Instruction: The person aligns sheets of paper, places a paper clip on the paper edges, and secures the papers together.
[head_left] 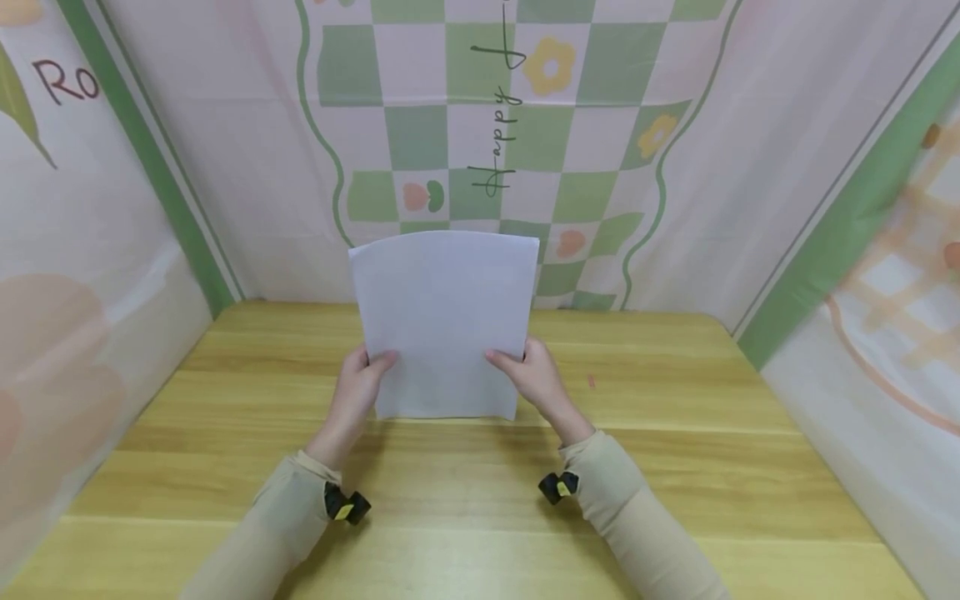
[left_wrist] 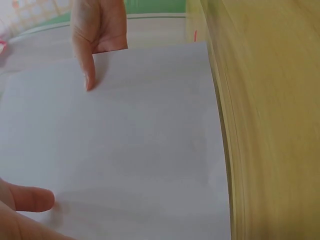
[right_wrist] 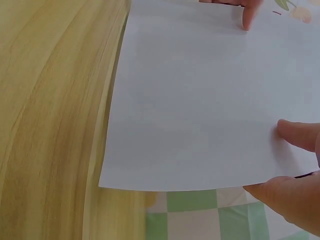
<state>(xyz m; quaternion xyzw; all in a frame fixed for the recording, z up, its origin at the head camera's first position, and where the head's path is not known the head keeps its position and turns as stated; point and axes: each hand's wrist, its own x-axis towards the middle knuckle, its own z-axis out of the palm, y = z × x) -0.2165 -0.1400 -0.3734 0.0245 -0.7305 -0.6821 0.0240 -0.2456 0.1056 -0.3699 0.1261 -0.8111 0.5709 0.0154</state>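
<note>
So I'm watching the white paper (head_left: 446, 325) held up over the table (head_left: 712, 417), left hand (head_left: 362, 377) and right hand (head_left: 536, 371) each pinching a side edge, thumbs in front. Can't tell if its bottom edge touches down. It's bowed, so I reckon uneven squeezing could crease it, or a loose thumb drop it. Plenty of room sideways; the patterned curtain (head_left: 420, 137) behind limits reaching forward.

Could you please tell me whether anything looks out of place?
A tiny reddish speck right of the white paper stands out against the wooden table; I can't tell whether it's scrap or stain. The paper shows no visible tear.
</note>
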